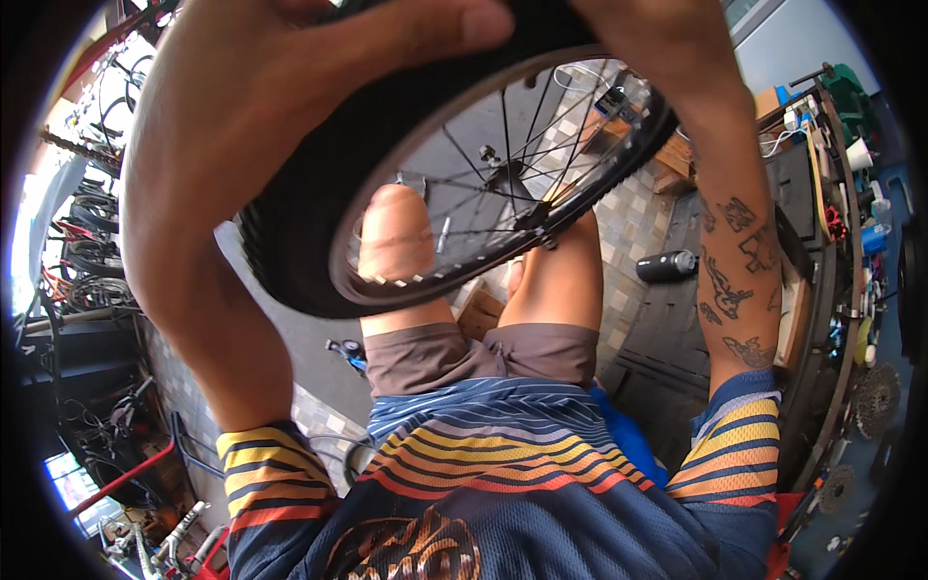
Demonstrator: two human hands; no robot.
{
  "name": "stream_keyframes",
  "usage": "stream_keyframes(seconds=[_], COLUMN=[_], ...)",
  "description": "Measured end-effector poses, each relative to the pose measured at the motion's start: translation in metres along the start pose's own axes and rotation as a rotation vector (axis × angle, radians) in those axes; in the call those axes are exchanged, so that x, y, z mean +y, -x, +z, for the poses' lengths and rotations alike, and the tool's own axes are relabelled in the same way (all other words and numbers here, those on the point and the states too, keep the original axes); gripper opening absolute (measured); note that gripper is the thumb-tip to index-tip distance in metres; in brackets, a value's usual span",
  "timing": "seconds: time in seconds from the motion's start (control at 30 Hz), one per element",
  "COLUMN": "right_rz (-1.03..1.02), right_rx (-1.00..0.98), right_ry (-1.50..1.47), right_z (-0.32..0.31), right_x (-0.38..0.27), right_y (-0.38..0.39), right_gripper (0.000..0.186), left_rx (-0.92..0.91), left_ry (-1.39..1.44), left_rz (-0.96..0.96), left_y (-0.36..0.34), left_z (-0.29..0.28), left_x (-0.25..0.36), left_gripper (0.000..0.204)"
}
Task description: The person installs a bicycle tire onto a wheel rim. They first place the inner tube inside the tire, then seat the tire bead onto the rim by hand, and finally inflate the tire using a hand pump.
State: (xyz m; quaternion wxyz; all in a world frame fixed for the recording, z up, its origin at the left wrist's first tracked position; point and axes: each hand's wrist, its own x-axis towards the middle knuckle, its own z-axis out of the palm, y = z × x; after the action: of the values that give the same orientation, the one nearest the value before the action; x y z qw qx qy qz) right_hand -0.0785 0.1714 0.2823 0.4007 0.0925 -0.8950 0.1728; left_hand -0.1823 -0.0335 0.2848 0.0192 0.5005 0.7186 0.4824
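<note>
A spoked bicycle wheel (503, 179) with a black tyre (295, 232) is raised at the top of the view, tilted above my thighs. My left hand (280, 72) is wrapped on the tyre's upper left, with the thumb along the black rubber. My right hand (667, 48) holds the wheel at the upper right, its fingers mostly hidden or cut off by the frame's edge. The wheel's hub sits in the middle of the spokes, and one knee shows through them.
Bicycles (87, 232) line the left side. On the right are a dark platform (648, 329) with a black bottle (662, 266) and a workbench (851, 242) with tools and sprockets (875, 406). A small blue-and-black tool (348, 358) lies on the grey mat (300, 348).
</note>
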Motion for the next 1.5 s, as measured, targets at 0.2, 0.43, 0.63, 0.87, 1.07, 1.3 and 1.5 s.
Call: stream_keyframes(seconds=[0.2,0.43,0.63,0.87,1.07,1.3,1.5], right_rz=[-0.367,0.263,0.429,0.494,0.54,0.505,0.432], right_rx=[0.481,0.773,0.761,0.845,0.89,0.931,0.94], right_ry=[0.086,-0.296,-0.46,-0.484,-0.458,-0.396,-0.281], right_z=[0.048,0.105,0.143,0.14,0.137,0.129,0.132], right_x=[0.017,-0.027,-0.055,-0.068,-0.074,-0.076,-0.067], right_y=[0.007,0.108,0.132,0.114,0.112,0.112,0.111], right_gripper=[0.025,0.014,0.024,0.021,0.019,0.021,0.021], left_rx=[-0.063,0.01,0.037,0.035,0.013,0.032,0.028], left_ry=[-0.229,-0.334,-0.303,-0.266,-0.309,-0.342,-0.391], left_rz=[-0.092,-0.181,-0.178,-0.159,-0.144,-0.096,-0.086], left_y=[0.018,0.028,0.024,0.028,0.028,0.029,0.026], left_z=[-0.004,-0.001,0.003,0.005,0.009,0.019,0.022], left_x=[-0.009,-0.014,-0.008,-0.006,0.003,0.013,0.018], left_gripper=[0.046,0.047,0.044,0.042,0.041,0.04,0.041])
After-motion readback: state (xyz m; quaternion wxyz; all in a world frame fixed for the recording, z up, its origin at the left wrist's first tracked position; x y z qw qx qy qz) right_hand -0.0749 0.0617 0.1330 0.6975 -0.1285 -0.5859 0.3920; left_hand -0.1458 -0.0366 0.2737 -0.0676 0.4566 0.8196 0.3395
